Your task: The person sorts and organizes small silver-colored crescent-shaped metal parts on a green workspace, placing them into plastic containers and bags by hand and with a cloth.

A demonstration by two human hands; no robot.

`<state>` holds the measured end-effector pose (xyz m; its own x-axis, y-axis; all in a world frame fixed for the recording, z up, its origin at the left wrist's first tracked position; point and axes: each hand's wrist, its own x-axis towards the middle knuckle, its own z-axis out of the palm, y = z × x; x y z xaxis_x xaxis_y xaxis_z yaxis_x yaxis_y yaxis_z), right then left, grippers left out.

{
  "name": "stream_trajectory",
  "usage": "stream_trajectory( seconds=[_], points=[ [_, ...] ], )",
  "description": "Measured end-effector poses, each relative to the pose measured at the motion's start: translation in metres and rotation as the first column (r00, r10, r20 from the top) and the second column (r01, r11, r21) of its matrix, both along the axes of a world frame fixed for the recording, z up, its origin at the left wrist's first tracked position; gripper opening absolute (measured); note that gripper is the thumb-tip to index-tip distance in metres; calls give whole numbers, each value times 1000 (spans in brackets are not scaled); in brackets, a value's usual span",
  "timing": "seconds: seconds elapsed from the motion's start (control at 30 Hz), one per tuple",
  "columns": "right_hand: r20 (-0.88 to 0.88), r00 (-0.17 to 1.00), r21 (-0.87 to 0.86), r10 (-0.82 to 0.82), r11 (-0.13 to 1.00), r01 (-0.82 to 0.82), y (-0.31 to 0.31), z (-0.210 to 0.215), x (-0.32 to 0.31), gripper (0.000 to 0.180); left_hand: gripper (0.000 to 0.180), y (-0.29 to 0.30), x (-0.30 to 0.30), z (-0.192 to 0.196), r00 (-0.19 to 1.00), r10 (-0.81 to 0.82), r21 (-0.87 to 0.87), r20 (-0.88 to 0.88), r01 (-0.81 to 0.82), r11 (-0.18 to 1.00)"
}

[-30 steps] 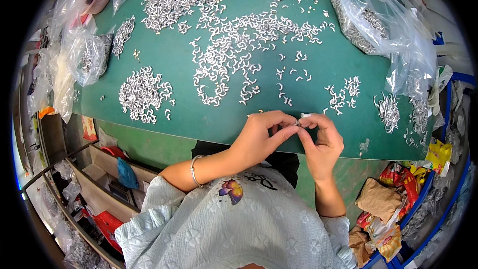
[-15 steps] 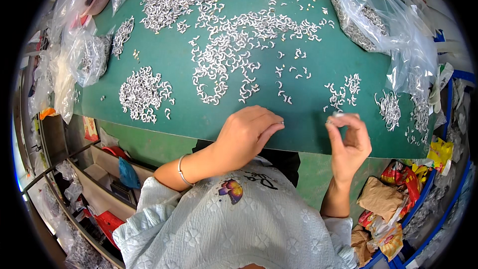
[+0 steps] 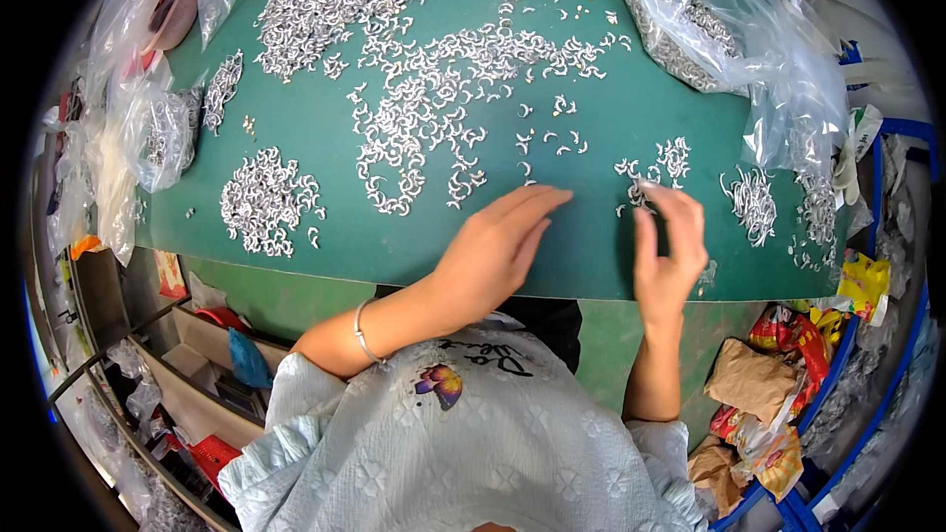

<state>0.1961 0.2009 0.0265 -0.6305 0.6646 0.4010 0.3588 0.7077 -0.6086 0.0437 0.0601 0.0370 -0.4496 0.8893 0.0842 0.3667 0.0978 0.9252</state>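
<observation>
Small silvery-white crescent-shaped pieces (image 3: 419, 118) lie scattered over the green tabletop (image 3: 576, 266). My left hand (image 3: 498, 251) hovers over the near part of the table, fingers stretched out to the right and thumb apart, with nothing visible in it. Farther right, my right hand (image 3: 672, 251) reaches its fingertips to the near edge of a small cluster of crescents (image 3: 673, 160). A gap shows between its thumb and forefinger, and I see no piece held there. Some crescents near those fingertips are partly covered.
A rounded heap of crescents (image 3: 264, 202) sits at the left, a pile of thinner curved pieces (image 3: 751, 205) at the right. Clear plastic bags of pieces (image 3: 680, 30) stand at the far right, with another bag (image 3: 168, 133) at the left. Packets and brown paper (image 3: 754, 379) fill the lower right.
My left hand's fingers have straightened and its thumb and fingertips have parted. My right hand has opened from a pinch and moved farther away to the small cluster. The whole view has shifted slightly.
</observation>
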Motion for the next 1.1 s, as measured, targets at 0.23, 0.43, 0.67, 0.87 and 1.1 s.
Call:
stream_trajectory(
  seconds=[0.23,0.43,0.67,0.87,1.1],
  points=[
    [454,880,139,140,965,-225,-7,-8,-1,45,30,-39,-13,-5,964,108,-72,-245,-130,989],
    [285,871,-69,400,915,-397,-27,-3,-17,48,32,-39,-10,-13,954,90,-65,-286,-113,992],
    [293,895,-70,336,941,-331,-25,-7,-4,51,33,-37,-12,-12,940,70,-89,-333,-106,990],
    [449,807,-65,384,915,-399,-37,-2,-17,52,32,-34,-11,-11,946,42,-105,-322,-79,991],
    [419,880,36,223,965,-262,-24,-1,-12,52,36,-29,-11,-17,933,70,-47,-354,-92,995]
  ],
)
